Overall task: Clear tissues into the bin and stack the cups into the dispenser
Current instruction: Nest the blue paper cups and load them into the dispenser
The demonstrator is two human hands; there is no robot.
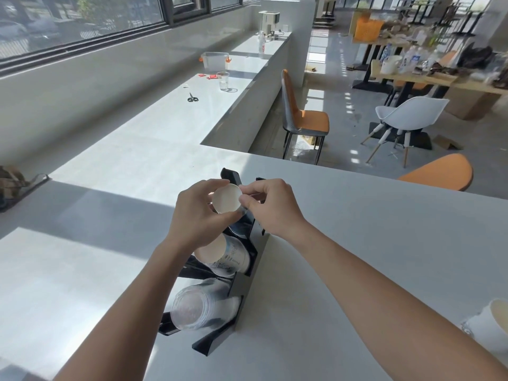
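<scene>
A black cup dispenser (248, 273) lies along the white counter (357, 243) in front of me. Over its far slot both hands hold a small white paper cup (227, 198), its flat base facing me. My left hand (199, 215) curls around the cup's left side and underside. My right hand (268, 206) pinches the cup's right rim with thumb and fingers. The middle slot holds a stack of printed paper cups (222, 257). A stack of clear plastic cups (198, 307) fills the near slot.
A white paper cup (492, 325) stands at the counter's right edge. Far along the window counter lie scissors (192, 98), a clear cup (223, 81) and a plastic box (215, 60). Chairs (302, 116) and cluttered tables stand beyond the counter. A dark holder (19, 188) sits at left.
</scene>
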